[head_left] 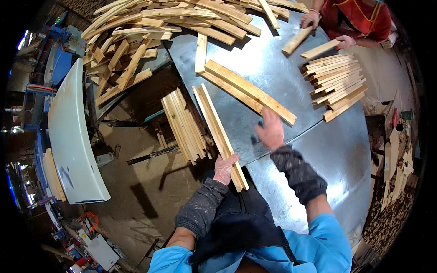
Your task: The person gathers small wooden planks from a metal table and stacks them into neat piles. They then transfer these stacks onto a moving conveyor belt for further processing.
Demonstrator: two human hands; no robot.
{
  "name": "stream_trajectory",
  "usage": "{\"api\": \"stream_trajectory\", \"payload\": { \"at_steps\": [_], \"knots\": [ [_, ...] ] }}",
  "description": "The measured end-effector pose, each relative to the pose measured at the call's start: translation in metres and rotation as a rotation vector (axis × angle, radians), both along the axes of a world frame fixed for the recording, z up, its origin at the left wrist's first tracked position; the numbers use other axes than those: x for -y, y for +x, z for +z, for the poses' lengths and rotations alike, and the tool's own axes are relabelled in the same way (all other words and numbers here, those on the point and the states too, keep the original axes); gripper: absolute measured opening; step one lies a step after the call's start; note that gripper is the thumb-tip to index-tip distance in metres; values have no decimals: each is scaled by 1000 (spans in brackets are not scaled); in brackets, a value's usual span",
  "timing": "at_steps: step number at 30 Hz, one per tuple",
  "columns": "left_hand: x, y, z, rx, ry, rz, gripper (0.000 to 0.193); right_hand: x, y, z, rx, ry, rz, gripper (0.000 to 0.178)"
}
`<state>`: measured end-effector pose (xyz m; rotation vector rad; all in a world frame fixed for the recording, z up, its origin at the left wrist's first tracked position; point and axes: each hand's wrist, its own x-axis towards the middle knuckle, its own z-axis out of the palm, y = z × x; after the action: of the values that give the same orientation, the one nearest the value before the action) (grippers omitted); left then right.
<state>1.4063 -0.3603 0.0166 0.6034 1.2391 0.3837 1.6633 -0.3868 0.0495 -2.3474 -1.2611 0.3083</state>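
Note:
My left hand (224, 169), in a pale glove, is closed around the near end of a pair of long wooden strips (215, 129). They lie side by side, slanting over the left edge of the metal table. My right hand (271, 131) hovers over the tabletop with thumb and fingers apart, slightly blurred. Its fingertips overlap the edge of two more wooden strips (248, 91) lying diagonally together; whether they touch is unclear. A shorter wooden piece (200, 53) lies just beyond them. Left of the table, a row of stacked wooden strips (182, 125) sits lower down.
A loose heap of wooden pieces (182, 20) covers the far left. At the far right, a co-worker in red (364, 22) holds a wooden piece in each hand, beside a neat stack of strips (336, 79). A pale curved panel (73, 136) stands left of the metal table (314, 173).

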Motion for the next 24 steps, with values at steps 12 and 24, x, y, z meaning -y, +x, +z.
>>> {"api": "stream_trajectory", "payload": {
  "at_steps": [12,24],
  "knots": [
    [-2,-3,11,52,-47,28,31,-60,26,-7,-71,-411,137,71],
    [-15,-12,20,120,-200,37,43,-17,-66,-22,-82,-379,3,95]
  ]
}}
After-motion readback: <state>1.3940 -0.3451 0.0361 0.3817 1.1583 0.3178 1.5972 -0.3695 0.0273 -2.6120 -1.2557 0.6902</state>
